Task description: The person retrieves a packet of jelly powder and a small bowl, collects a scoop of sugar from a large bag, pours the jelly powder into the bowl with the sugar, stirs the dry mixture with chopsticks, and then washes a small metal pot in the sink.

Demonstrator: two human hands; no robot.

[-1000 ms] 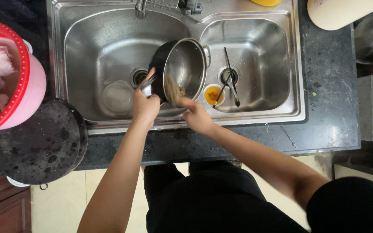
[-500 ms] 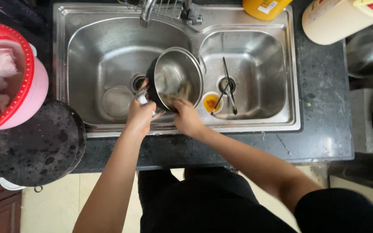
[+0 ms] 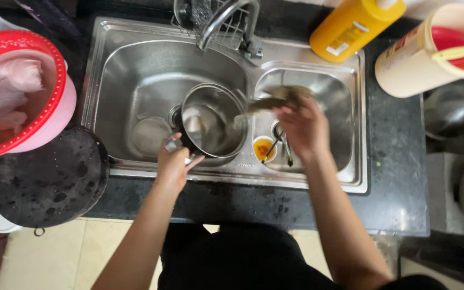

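Note:
My left hand [image 3: 173,164] grips the handle of a steel saucepan [image 3: 213,121], which is tilted in the left basin of a double steel sink [image 3: 135,70]. My right hand [image 3: 303,128] is lifted just right of the pan, over the divider and the right basin. It holds a greenish-brown scrubbing pad [image 3: 275,98], blurred by motion, beside the pan's rim. The tap [image 3: 226,19] arches over the back of the sink.
The right basin holds a small orange bowl [image 3: 264,147] and some utensils [image 3: 283,145]. A yellow bottle [image 3: 355,27] and a cream jug [image 3: 430,51] stand at the back right. A red-rimmed pink colander [image 3: 20,91] and a black round pan [image 3: 38,182] sit on the left counter.
My right hand has come out of the pan and risen to the right with the scrubbing pad. The pan has turned more upright. The view has moved closer.

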